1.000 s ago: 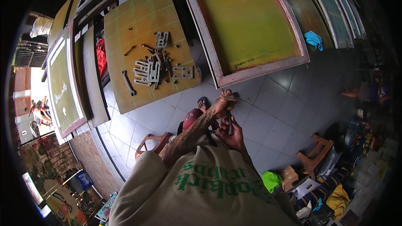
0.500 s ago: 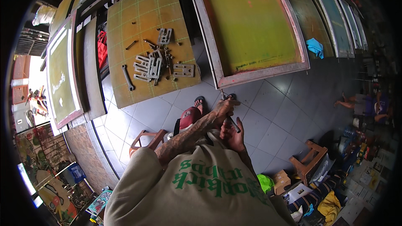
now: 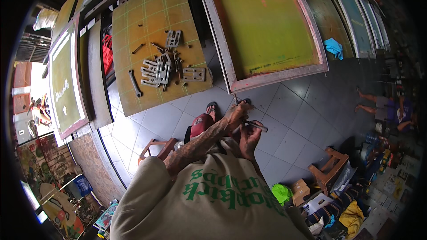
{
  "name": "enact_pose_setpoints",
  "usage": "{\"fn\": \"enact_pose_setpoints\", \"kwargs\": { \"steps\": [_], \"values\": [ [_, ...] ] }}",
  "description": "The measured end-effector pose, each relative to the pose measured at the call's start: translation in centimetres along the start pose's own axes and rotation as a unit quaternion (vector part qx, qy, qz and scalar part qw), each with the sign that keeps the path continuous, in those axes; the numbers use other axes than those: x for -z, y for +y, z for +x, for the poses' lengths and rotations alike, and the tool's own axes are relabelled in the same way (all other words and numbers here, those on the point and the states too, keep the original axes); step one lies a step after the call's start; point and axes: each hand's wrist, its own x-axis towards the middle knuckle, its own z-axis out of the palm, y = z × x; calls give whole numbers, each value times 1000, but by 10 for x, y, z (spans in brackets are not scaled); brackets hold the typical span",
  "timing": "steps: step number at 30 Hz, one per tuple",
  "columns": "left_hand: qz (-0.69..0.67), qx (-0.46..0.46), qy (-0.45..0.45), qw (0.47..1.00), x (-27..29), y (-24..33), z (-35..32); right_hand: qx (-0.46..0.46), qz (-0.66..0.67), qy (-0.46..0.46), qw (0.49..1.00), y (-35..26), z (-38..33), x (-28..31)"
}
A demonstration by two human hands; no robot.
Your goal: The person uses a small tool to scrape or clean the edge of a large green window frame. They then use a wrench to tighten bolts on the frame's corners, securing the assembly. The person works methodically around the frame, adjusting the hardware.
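My left hand is closed close under the near edge of a large yellow-green screen-printing frame. A short metal piece shows between its fingers and the frame; the rest of what it holds is hidden. Behind it, my right hand grips a bar-shaped metal tool, perhaps a ratchet wrench, whose end points to the right. On a yellowish board to the left lie several slotted metal brackets, loose bolts and an open-ended spanner.
More printing frames stand at far left and far right. A light-blue cloth hangs at the right. Wooden stools stand on the grey tiled floor, with a cardboard box beside one. Another person sits far right.
The tool's bar has swung from pointing down and right to lying nearly level toward the right. My right hand has turned with it; my left hand stays below the frame edge.
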Motion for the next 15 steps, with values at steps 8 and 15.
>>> {"fn": "enact_pose_setpoints", "kwargs": {
  "steps": [8,15],
  "values": [
    [-33,22,-15,999,11,-15,13,-446,369,-103,809,32,1,47],
    [-79,94,4,992,-7,22,-9,-450,527,-212,689,-16,16,19]
  ]
}}
